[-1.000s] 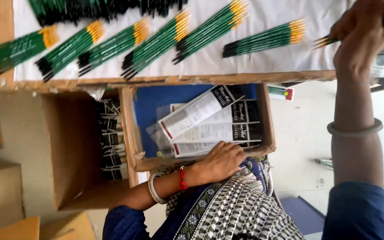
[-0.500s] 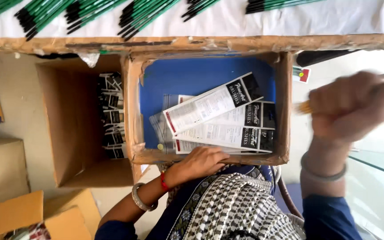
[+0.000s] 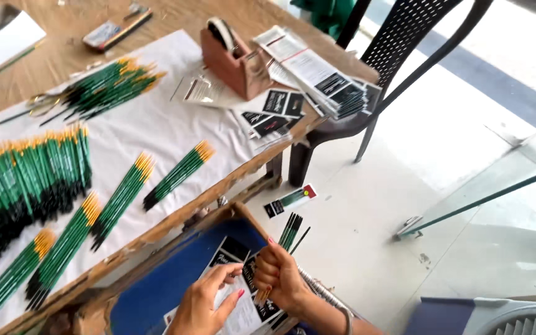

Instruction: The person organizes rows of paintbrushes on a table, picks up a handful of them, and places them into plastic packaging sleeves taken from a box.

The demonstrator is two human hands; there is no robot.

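The right hand [image 3: 278,273] was closed around a small bunch of brushes [image 3: 290,232], while the left hand [image 3: 206,303] pinched a printed sleeve [image 3: 241,310] over the blue-lined box [image 3: 156,291]; squaring the tips together first would likely have eased sliding them in. The brushes were thin, green-handled and dark-tipped, standing just beyond the table edge [image 3: 175,220].

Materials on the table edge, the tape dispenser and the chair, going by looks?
Table edge: raw wood, chipped and unfinished. Tape dispenser: looks like matte reddish-brown plastic, though I can't be sure. Chair: dark moulded plastic, judging by its perforated mesh back.
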